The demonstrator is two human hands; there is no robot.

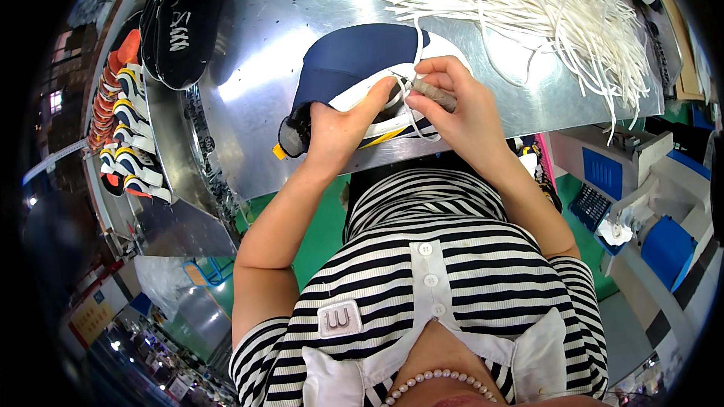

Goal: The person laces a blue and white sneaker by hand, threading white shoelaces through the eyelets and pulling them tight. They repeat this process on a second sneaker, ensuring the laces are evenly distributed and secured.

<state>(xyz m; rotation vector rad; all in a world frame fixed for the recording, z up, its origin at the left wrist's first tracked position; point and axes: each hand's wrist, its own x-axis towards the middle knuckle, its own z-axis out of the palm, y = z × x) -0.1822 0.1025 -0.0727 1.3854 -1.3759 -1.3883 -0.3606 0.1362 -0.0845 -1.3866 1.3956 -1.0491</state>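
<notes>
A navy and white shoe upper (329, 68) with yellow trim lies at the near edge of the metal table. My left hand (337, 130) is closed on its near side, the thumb stretched along the white part toward the opening. Between the thumb and fingers of my right hand (469, 109) is a hook-like tool with a wrapped, greyish handle (434, 96). Its thin tip points at the eyelet area by my left thumb. A white shoelace (419, 39) runs down to the fingertips, and a loop hangs below them. Which eyelet it passes through is hidden.
A big heap of white shoelaces (520, 0) covers the far right of the metal table (260, 117). Black shoe parts (179, 38) are stacked at the far left. White, navy and orange shoe uppers (134, 132) line a side rack. A blue bin (670, 252) stands at right.
</notes>
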